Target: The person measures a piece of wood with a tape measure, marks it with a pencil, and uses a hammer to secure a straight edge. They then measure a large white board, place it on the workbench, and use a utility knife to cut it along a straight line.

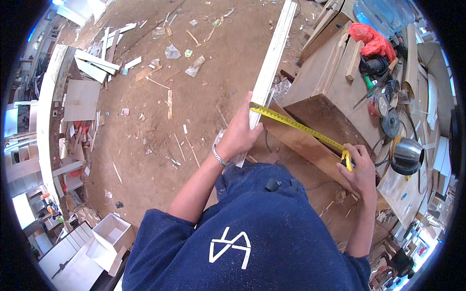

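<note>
My left hand [242, 128], with a bracelet at the wrist, grips a long bundle of white wooden strips [274, 53] at centre, which runs away from me. The end of an extended yellow tape [301, 127] lies at the strips beside these fingers. The tape slants down to the right, to its yellow case [345, 160], which my right hand [358, 167] holds. Below the tape, a long brown board [288, 133] lies along the wooden box bench [320, 116]. A navy shirt covers my body at the bottom.
The bench's right side holds red plastic [369, 36], tools, discs [390, 123] and a steel pot-like item [407, 156]. Scraps litter the dirt floor [145, 106]. Boards [82, 99] and a white box [114, 233] are at left. Another person [400, 259] is at lower right.
</note>
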`<state>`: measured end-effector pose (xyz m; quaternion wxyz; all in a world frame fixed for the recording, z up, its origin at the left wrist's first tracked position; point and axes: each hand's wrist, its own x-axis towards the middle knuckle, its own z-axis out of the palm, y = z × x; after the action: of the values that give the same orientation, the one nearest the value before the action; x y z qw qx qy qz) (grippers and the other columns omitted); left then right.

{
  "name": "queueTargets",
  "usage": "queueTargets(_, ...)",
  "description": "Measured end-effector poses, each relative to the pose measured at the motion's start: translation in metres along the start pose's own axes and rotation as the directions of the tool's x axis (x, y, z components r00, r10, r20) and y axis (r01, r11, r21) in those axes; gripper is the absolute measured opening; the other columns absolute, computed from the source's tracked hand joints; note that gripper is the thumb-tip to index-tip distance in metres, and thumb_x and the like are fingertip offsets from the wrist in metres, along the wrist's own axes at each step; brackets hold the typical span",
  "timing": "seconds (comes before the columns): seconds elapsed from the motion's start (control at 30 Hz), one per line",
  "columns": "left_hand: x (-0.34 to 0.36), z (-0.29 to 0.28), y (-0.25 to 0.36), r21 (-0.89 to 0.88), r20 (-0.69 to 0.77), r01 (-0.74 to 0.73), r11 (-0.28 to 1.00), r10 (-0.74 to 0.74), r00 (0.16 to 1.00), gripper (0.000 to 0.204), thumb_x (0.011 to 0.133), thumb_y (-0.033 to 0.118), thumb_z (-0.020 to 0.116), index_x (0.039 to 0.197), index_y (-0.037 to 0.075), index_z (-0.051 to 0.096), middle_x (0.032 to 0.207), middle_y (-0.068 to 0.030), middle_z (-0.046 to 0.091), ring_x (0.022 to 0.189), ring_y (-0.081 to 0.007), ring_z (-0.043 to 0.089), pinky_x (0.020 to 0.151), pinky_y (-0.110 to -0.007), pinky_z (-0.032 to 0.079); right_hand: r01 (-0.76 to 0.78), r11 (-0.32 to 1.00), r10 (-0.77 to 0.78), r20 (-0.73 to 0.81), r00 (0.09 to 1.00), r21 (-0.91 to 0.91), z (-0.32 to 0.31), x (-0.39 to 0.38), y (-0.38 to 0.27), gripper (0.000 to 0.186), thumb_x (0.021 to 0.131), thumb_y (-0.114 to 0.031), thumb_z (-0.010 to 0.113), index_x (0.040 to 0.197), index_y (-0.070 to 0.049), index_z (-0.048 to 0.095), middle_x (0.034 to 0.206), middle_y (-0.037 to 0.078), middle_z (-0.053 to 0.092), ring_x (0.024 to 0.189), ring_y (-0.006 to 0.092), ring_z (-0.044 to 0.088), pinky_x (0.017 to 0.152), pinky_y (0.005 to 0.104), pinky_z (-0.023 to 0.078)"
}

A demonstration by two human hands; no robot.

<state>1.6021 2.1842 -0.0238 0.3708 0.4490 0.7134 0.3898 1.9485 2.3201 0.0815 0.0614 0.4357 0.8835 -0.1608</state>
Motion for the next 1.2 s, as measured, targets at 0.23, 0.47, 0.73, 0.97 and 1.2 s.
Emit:
queueTargets(0.23,0.0,0.001,0.003,-0.012,0.019,0.009,1.0,-0.009,1.0,0.087,0.088,0.01,0.063,0.158,-0.004,0.014,0.156,-0.0319,0.035,0.146,-0.0415,0.037,0.121,-0.042,0.031,0.015,1.0,-0.015,-0.021,1.0,-0.007,0.004,-0.004,0.007,0.062,0.074,-0.029,0.085,0.13,-0.017,0.062,0.111,0.011,0.061,0.097,0.033,0.067,0.08,0.0424,0.056)
queueTargets(0.47,0.001,0.007,-0.005,-0.004,-0.015,-0.085,0.996,0.085,0.996,0.087,0.087,0.008,0.063,0.157,-0.008,0.014,0.156,-0.0337,0.033,0.149,-0.0421,0.032,0.124,-0.042,0.027,-0.001,1.0,0.001,-0.007,1.0,0.017,0.002,-0.008,0.005,0.062,0.074,-0.027,0.085,0.13,-0.017,0.061,0.112,0.011,0.061,0.097,0.0328,0.067,0.08,0.042,0.056)
queueTargets(0.73,0.001,0.008,-0.003,-0.028,0.003,-0.049,0.998,0.049,0.999,0.088,0.087,0.008,0.064,0.158,-0.005,0.014,0.155,-0.0296,0.037,0.148,-0.0388,0.036,0.122,-0.041,0.028,-0.022,1.0,0.022,0.005,1.0,0.01,0.0,-0.01,0.003,0.062,0.073,-0.026,0.086,0.13,-0.015,0.062,0.113,0.011,0.062,0.099,0.0328,0.066,0.082,0.042,0.056)
queueTargets(0.97,0.002,0.007,0.002,-0.053,0.024,-0.036,0.998,0.038,0.999,0.087,0.087,0.007,0.063,0.158,-0.005,0.013,0.156,-0.0296,0.036,0.149,-0.0381,0.034,0.123,-0.04,0.026,-0.005,1.0,0.006,-0.018,1.0,0.004,0.002,-0.012,0.007,0.06,0.075,-0.027,0.085,0.129,-0.015,0.062,0.113,0.011,0.063,0.1,0.0325,0.067,0.082,0.0416,0.057)
queueTargets(1.2,0.0,0.01,-0.002,-0.064,0.023,-0.05,0.997,0.051,0.998,0.088,0.087,0.008,0.063,0.159,-0.005,0.013,0.155,-0.0298,0.038,0.148,-0.0372,0.036,0.122,-0.04,0.027,-0.012,1.0,0.012,-0.009,1.0,0.008,0.008,-0.016,0.009,0.06,0.076,-0.029,0.085,0.129,-0.015,0.063,0.112,0.011,0.063,0.099,0.0325,0.067,0.082,0.0421,0.057)
